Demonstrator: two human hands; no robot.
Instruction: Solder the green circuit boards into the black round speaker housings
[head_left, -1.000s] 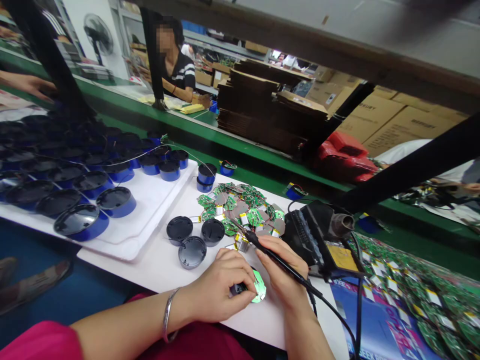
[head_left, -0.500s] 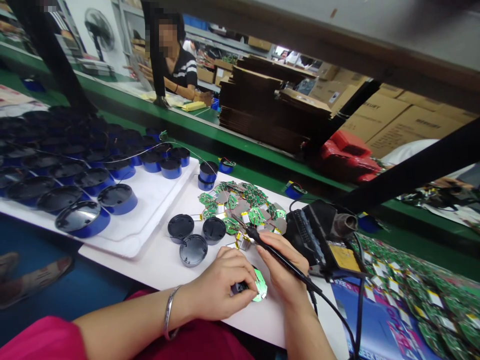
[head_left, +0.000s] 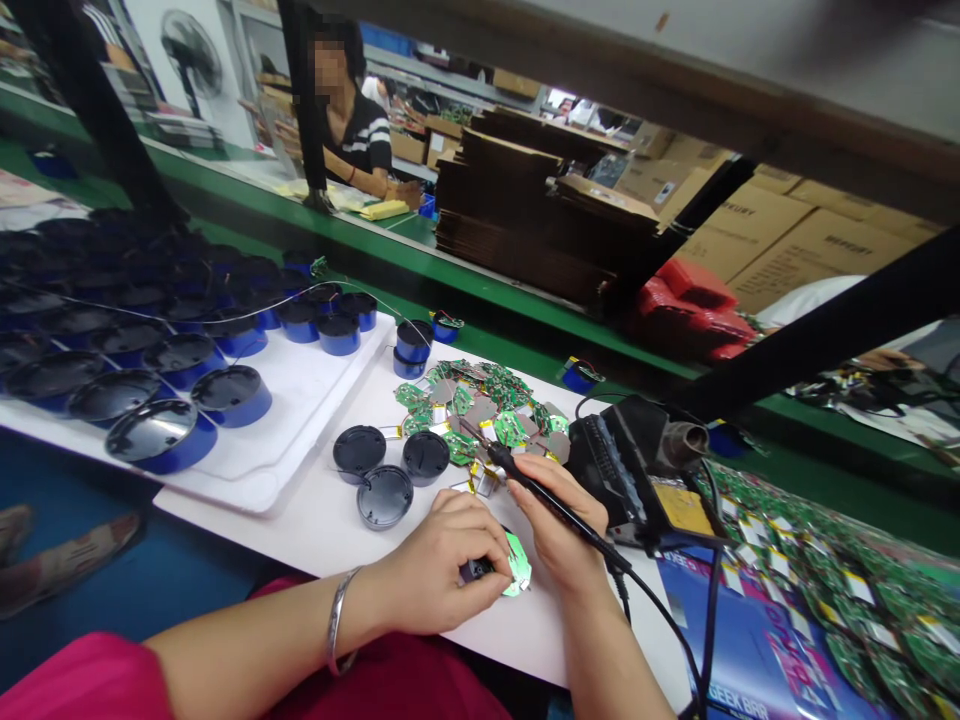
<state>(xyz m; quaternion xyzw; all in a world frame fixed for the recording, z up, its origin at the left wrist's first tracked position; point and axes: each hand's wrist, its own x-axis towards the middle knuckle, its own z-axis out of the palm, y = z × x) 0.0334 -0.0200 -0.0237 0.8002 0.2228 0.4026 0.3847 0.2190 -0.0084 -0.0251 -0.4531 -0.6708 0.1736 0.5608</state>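
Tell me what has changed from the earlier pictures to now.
The blue units on the green strip beyond the table slid slightly left. A co-worker's hand at the far left has gone from view. Neither of the person's hands visibly took or let go of anything: the left hand stays on the board, and the right hand keeps the iron.

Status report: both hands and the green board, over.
Left hand curled round dark part, green board beside it. Right hand gripping soldering iron, tip toward heaped boards. Three black cups close by left hand.
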